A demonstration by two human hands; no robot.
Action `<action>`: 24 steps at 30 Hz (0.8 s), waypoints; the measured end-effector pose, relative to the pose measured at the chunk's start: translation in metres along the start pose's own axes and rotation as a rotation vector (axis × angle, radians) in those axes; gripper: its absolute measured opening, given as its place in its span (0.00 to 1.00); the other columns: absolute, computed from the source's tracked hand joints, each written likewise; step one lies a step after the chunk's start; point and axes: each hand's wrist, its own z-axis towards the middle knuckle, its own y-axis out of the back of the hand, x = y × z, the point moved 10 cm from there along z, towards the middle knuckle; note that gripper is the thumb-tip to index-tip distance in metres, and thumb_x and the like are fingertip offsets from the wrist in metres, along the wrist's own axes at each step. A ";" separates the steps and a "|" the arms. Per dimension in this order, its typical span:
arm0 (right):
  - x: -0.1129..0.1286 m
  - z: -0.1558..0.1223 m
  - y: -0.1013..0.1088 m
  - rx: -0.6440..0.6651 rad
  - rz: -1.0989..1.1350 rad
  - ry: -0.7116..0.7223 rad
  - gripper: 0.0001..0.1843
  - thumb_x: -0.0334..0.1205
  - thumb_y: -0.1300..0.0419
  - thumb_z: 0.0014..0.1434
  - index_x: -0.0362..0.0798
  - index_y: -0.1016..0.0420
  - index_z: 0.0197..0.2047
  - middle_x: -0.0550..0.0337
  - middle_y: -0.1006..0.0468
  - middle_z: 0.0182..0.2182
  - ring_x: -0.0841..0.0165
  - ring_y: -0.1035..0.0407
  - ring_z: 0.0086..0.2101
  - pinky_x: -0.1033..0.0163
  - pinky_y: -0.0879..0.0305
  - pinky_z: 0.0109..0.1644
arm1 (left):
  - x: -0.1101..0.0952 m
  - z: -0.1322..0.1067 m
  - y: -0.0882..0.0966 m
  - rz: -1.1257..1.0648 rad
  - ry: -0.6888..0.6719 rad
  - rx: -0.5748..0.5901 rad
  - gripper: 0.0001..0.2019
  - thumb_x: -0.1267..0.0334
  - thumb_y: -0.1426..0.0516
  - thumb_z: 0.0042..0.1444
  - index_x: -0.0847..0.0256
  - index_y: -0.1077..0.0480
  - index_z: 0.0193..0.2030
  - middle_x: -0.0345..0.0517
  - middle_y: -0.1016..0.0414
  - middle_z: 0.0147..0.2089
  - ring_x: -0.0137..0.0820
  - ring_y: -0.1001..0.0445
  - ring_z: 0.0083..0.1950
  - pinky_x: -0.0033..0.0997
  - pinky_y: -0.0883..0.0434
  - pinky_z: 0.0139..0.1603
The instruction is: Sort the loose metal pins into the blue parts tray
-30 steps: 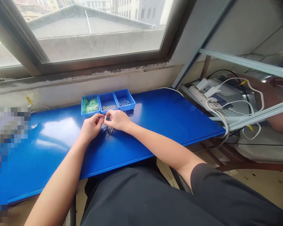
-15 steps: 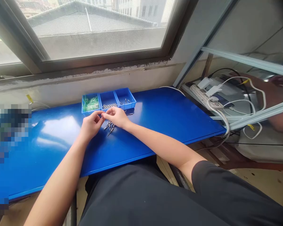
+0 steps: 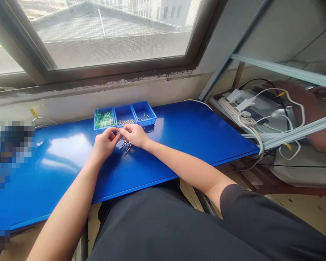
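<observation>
My left hand (image 3: 104, 143) and my right hand (image 3: 135, 135) meet fingertip to fingertip over the blue table (image 3: 179, 145), both pinched on a small metal part too tiny to name. Under the right hand lies a little heap of metal pins (image 3: 127, 147). Just behind the hands stand three joined blue bins: the left bin (image 3: 104, 119) holds green pieces, the middle bin (image 3: 125, 116) holds small silver parts, the right bin (image 3: 145, 112) holds a few pins.
A window and a worn sill run along the far side. To the right, past a metal frame, a power strip (image 3: 235, 108) with white plugs and cables lies on a lower surface. Another person's hand (image 3: 304, 101) shows there.
The hands have lifted slightly off the pile and drawn closer together at the fingertips. The view shifted a little. The other person's hand at the right moved.
</observation>
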 end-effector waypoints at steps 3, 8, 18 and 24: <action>-0.001 0.002 0.005 -0.025 0.007 0.001 0.15 0.46 0.44 0.63 0.45 0.28 0.31 0.63 0.24 0.24 0.73 0.29 0.27 0.68 0.34 0.36 | -0.001 0.000 0.001 0.006 -0.005 -0.010 0.13 0.53 0.42 0.58 0.59 0.27 0.42 0.33 0.40 0.20 0.24 0.44 0.21 0.25 0.41 0.26; -0.003 0.004 0.005 -0.030 -0.003 0.022 0.14 0.47 0.43 0.62 0.44 0.27 0.33 0.61 0.23 0.26 0.72 0.28 0.29 0.67 0.32 0.38 | -0.003 0.001 0.001 0.067 -0.025 0.006 0.13 0.54 0.46 0.61 0.60 0.26 0.42 0.34 0.37 0.21 0.25 0.42 0.22 0.26 0.39 0.27; 0.003 0.003 -0.002 0.008 0.209 0.090 0.09 0.39 0.38 0.58 0.45 0.26 0.41 0.57 0.19 0.38 0.71 0.24 0.37 0.64 0.27 0.43 | 0.001 0.001 -0.002 0.120 -0.008 0.058 0.18 0.52 0.53 0.67 0.61 0.28 0.40 0.40 0.29 0.26 0.28 0.32 0.27 0.26 0.35 0.31; -0.001 0.006 0.002 -0.038 0.263 0.082 0.11 0.41 0.37 0.57 0.45 0.26 0.41 0.57 0.20 0.37 0.72 0.25 0.33 0.64 0.27 0.40 | 0.000 0.000 0.001 0.047 -0.004 0.013 0.15 0.52 0.47 0.63 0.60 0.28 0.47 0.35 0.36 0.22 0.25 0.38 0.22 0.25 0.38 0.28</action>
